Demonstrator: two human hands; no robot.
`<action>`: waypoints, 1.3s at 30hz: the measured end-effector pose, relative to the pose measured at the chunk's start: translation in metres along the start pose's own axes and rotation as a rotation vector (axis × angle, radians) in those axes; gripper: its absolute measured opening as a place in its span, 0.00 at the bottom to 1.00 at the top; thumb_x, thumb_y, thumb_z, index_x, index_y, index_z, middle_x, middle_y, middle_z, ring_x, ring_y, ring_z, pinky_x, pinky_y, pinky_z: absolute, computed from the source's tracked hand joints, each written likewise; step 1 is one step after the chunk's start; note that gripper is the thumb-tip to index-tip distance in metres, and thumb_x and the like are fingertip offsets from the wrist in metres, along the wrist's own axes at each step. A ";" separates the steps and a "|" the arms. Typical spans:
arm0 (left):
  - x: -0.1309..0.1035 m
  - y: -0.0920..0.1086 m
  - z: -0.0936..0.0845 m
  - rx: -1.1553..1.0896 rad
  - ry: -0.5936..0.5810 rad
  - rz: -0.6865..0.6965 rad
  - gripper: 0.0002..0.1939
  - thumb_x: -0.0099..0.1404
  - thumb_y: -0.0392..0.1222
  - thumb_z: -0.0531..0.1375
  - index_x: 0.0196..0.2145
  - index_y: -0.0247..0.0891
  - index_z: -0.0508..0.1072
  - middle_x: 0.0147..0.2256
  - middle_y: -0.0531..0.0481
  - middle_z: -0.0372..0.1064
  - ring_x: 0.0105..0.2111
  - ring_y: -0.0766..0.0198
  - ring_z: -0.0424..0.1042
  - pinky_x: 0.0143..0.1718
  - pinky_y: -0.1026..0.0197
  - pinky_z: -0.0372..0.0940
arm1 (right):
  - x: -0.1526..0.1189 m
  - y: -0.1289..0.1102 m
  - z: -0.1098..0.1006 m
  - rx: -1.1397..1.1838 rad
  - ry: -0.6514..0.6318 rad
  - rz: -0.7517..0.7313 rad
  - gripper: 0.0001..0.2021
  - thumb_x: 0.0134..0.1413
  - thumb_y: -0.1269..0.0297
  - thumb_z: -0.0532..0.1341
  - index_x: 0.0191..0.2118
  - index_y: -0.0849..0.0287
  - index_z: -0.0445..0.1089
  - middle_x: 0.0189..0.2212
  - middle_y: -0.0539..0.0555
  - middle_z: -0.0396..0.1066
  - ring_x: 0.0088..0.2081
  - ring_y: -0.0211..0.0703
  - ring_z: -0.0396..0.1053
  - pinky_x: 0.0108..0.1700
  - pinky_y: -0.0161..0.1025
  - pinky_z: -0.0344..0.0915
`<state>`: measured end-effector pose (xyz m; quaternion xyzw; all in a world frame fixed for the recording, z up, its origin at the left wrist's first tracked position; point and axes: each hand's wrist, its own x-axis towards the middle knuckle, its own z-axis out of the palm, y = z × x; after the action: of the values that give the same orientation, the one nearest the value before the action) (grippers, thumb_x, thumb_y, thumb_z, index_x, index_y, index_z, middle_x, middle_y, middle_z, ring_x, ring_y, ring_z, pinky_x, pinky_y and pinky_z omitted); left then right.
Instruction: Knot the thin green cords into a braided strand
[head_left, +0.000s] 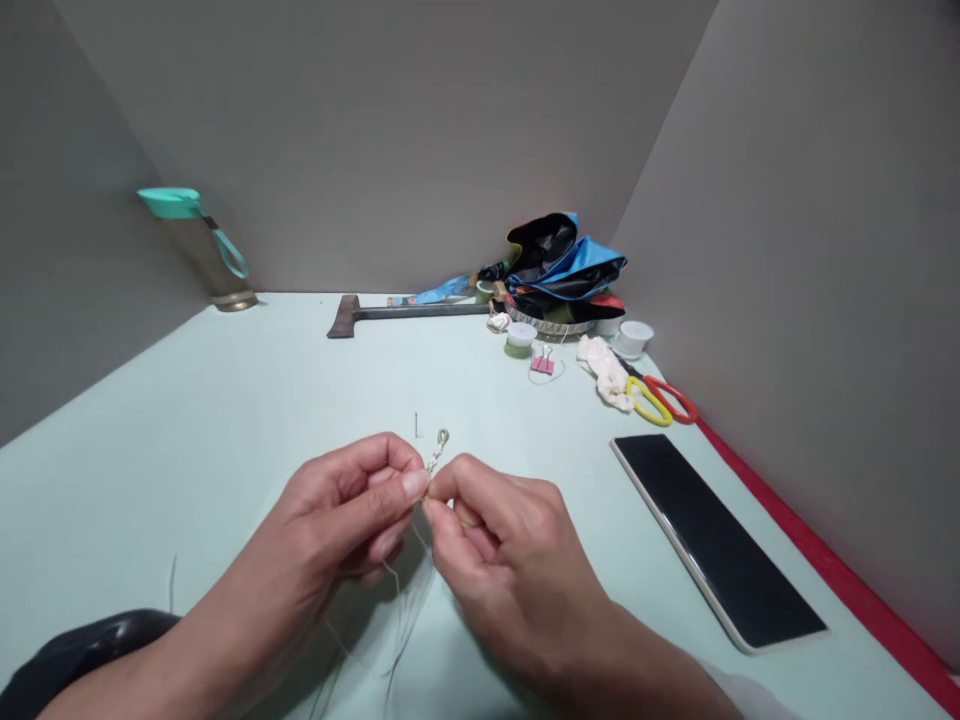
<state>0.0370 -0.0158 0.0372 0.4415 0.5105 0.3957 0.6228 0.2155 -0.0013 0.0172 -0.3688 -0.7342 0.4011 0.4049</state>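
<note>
Between the fingertips of both hands is a thin braided cord (441, 440), green and white, with a small loop at its upper end. My left hand (352, 515) pinches it between thumb and forefinger. From the other side my right hand (510, 540) is closed on the cord just below that pinch, its fingertips touching my left thumb. Several loose pale strands (405, 610) hang down under the hands toward the near edge. Exactly which strand the right fingers grip is hidden.
A small nail-like piece (416, 424) stands beyond the hands. Farther back are a hammer-like tool (420, 312), thread spools (520, 338), a pink binder clip (542, 364) and a blue-black pouch (570, 265). Right lie scissors (660, 400) and a phone (712, 540); far left, a bottle (199, 250).
</note>
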 end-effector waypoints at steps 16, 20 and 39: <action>0.002 0.000 0.002 0.110 -0.021 0.123 0.18 0.70 0.57 0.69 0.31 0.41 0.80 0.23 0.59 0.56 0.24 0.67 0.50 0.23 0.68 0.53 | 0.009 -0.005 -0.020 0.628 -0.083 0.354 0.18 0.62 0.52 0.75 0.34 0.56 0.69 0.19 0.38 0.54 0.21 0.31 0.47 0.24 0.35 0.43; 0.002 -0.003 0.003 0.113 -0.037 0.130 0.18 0.69 0.56 0.70 0.28 0.42 0.80 0.22 0.59 0.56 0.24 0.67 0.49 0.23 0.68 0.53 | 0.009 -0.007 -0.020 0.653 -0.098 0.374 0.17 0.61 0.52 0.76 0.38 0.55 0.70 0.19 0.37 0.55 0.21 0.31 0.46 0.24 0.34 0.43; -0.005 -0.011 0.005 0.214 -0.023 0.149 0.17 0.68 0.54 0.70 0.28 0.41 0.77 0.26 0.55 0.65 0.26 0.66 0.57 0.24 0.68 0.57 | 0.011 -0.009 -0.017 0.633 -0.046 0.354 0.13 0.62 0.60 0.74 0.34 0.56 0.70 0.20 0.38 0.58 0.23 0.32 0.49 0.27 0.33 0.50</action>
<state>0.0417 -0.0244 0.0285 0.5466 0.5084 0.3788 0.5471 0.2240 0.0094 0.0346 -0.3373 -0.5073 0.6807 0.4068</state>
